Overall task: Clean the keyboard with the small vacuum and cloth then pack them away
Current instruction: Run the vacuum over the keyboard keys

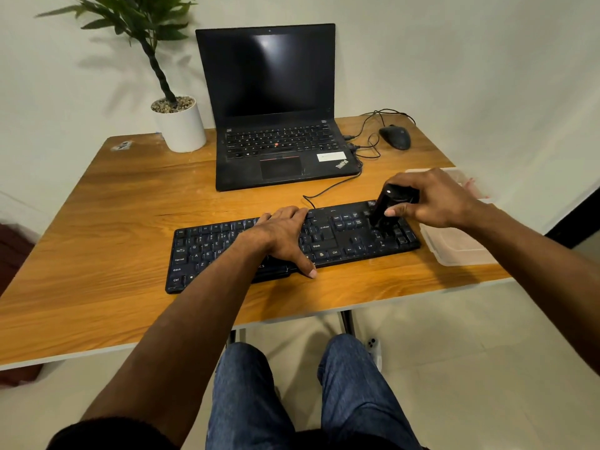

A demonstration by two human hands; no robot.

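Observation:
A black keyboard (341, 235) lies across the front of the wooden desk (113, 222). My left hand (282, 238) rests flat on its middle keys, fingers straight, thumb at the front edge. My right hand (435, 199) grips a small black vacuum (388, 206), tilted with its lower end down on the number pad at the keyboard's right end. The cloth is not visible.
A clear plastic container (461, 245) sits at the desk's right edge, partly behind my right hand. Behind the keyboard stands an open black laptop (276, 108), with a wired mouse (394, 137) to its right and a potted plant (178, 125) to its left.

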